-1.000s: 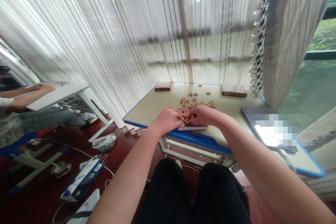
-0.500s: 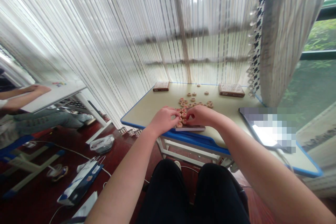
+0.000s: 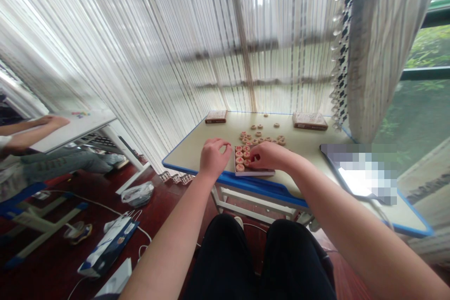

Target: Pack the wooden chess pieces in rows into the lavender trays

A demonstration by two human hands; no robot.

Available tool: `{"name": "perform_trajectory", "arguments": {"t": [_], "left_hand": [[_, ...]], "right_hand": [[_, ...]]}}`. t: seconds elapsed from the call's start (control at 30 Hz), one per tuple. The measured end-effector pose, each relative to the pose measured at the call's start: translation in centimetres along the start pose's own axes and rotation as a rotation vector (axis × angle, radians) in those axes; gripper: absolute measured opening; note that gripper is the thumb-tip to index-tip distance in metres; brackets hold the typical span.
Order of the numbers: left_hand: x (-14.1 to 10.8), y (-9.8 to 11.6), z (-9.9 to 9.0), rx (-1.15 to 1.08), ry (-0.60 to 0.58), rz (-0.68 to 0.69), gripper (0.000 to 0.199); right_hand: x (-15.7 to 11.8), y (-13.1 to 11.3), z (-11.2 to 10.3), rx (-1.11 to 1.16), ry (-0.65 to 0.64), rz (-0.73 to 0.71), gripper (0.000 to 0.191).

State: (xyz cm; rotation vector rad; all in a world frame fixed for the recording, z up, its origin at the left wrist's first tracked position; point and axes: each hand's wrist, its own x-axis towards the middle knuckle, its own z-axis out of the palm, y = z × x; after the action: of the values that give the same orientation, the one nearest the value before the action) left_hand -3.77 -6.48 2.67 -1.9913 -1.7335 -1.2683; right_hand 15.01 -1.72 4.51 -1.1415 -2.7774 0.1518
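Observation:
My left hand (image 3: pixel 215 157) is just left of a shallow open box (image 3: pixel 258 173), fingers curved, with a gap between thumb and fingertips and nothing visible in them. Round wooden Chinese chess pieces with red characters stand in two columns along the box's left side, among them a front-left piece (image 3: pixel 240 168). My right hand (image 3: pixel 271 154) reaches over the box from the right. Its thumb and fingers are closed on a Chinese chess piece (image 3: pixel 247 163) in the second column; the fingers partly cover it. The hand hides much of the box's inside.
Several loose pieces (image 3: pixel 260 140) lie behind the box on the blue-edged table (image 3: pixel 190 150). Two closed boxes stand at the back, one left (image 3: pixel 215 116) and one right (image 3: pixel 310 121). A partly blurred device (image 3: pixel 351 178) lies at right. Another person's hand (image 3: pixel 56 121) rests on a neighbouring table.
My left hand has moved left, off the pieces, and its fingers have come apart, uncovering the left column. My right hand stays in nearly the same place over the box.

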Motion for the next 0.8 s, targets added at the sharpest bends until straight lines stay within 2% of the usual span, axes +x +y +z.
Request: {"name": "perform_trajectory", "arguments": {"t": [0.17, 0.3, 0.37, 0.47, 0.53, 0.63, 0.7, 0.8], "left_hand": [[-0.1, 0.0, -0.1, 0.010, 0.015, -0.047, 0.016], [-0.2, -0.3, 0.6, -0.054, 0.024, -0.117, 0.017], [0.4, -0.6, 1.2, -0.144, 0.043, -0.175, 0.020], [2.8, -1.4, 2.8, -0.270, 0.055, -0.238, 0.032], [4.9, -2.0, 4.3, -0.272, -0.045, -0.239, 0.033], [7.8, -3.0, 7.2, -0.181, -0.265, -0.158, 0.031], [9.0, -3.7, 9.1, -0.107, -0.373, -0.091, 0.033], [9.4, -4.8, 11.0, -0.059, -0.541, 0.032, 0.032]], "right_hand": [[-0.1, 0.2, -0.2, 0.049, -0.015, 0.007, 0.026], [-0.2, 0.3, -0.2, 0.111, -0.005, 0.008, 0.027], [0.0, 0.4, -0.1, 0.156, 0.066, 0.022, 0.028], [0.5, 0.9, 0.3, 0.223, 0.269, 0.075, 0.028], [0.9, 1.5, 0.5, 0.236, 0.428, 0.145, 0.028], [1.4, 2.7, 0.7, 0.202, 0.605, 0.257, 0.027], [1.6, 3.4, 0.7, 0.169, 0.655, 0.312, 0.025], [1.6, 3.9, 0.8, 0.145, 0.673, 0.360, 0.024]]}}
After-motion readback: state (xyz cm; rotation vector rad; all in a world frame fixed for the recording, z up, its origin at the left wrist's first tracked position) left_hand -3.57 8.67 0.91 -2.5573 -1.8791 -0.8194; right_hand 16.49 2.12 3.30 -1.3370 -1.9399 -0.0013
